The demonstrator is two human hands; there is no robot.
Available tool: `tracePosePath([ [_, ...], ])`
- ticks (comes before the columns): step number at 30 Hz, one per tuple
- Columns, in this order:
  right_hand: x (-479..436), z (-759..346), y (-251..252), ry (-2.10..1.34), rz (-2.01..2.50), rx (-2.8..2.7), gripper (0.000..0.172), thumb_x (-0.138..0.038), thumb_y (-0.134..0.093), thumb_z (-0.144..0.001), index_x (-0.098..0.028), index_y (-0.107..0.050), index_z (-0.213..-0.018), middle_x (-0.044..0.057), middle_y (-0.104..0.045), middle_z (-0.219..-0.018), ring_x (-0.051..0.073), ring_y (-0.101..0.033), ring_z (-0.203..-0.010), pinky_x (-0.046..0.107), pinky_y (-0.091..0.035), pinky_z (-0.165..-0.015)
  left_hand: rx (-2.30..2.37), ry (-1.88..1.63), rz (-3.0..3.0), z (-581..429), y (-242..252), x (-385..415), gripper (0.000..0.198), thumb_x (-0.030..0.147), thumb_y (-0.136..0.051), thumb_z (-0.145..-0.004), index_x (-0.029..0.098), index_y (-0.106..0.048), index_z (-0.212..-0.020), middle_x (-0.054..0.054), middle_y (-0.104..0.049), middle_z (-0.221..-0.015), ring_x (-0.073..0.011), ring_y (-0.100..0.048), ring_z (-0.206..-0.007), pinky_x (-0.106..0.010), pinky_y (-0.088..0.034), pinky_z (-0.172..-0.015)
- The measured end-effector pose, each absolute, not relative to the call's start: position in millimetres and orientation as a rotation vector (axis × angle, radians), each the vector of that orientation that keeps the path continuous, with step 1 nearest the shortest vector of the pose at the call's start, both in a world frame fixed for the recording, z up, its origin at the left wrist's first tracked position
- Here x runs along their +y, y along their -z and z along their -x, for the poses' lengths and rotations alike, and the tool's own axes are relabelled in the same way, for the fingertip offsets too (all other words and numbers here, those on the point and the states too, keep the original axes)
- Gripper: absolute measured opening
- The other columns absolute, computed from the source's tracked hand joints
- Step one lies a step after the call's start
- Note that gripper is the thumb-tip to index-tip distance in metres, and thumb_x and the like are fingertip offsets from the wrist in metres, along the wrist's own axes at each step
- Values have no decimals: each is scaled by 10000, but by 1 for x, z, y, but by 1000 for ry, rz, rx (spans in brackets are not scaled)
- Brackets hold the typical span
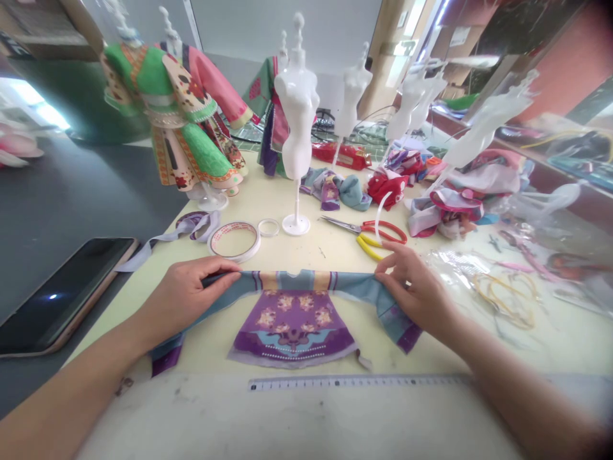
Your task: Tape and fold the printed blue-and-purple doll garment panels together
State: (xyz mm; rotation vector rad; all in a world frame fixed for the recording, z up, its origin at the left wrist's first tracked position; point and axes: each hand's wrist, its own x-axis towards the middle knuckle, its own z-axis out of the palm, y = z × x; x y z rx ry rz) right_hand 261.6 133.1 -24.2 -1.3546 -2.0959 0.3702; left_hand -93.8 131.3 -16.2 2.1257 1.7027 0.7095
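The blue-and-purple garment (294,313) was stretched over the table (205,351) in front of the central mannequin (297,115). Left of the mannequin, the left hand (189,287) had its grip pinched on the garment's top edge; right of it, the right hand (412,281) pinched likewise. Scissors (360,229) lay right of its base.

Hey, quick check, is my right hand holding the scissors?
No, the right hand is pinching the blue-and-purple doll garment, while the scissors lie beyond it on the cream tabletop.

Garment (293,313) partly hidden behind fingers (219,266).
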Motion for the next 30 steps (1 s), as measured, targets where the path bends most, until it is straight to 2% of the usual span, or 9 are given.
tracePosePath([
  [30, 134, -261, 23, -412, 1377, -2079, 436, -194, -487, -864, -234, -367, -1281, 6, -611, -846, 130, -547, -566, 304, -449, -567, 1651, -656, -2156, 101, 21, 135, 239, 407, -512, -834, 225, -668, -849, 12, -709, -854, -163, -633, -774, -234, -472, -691],
])
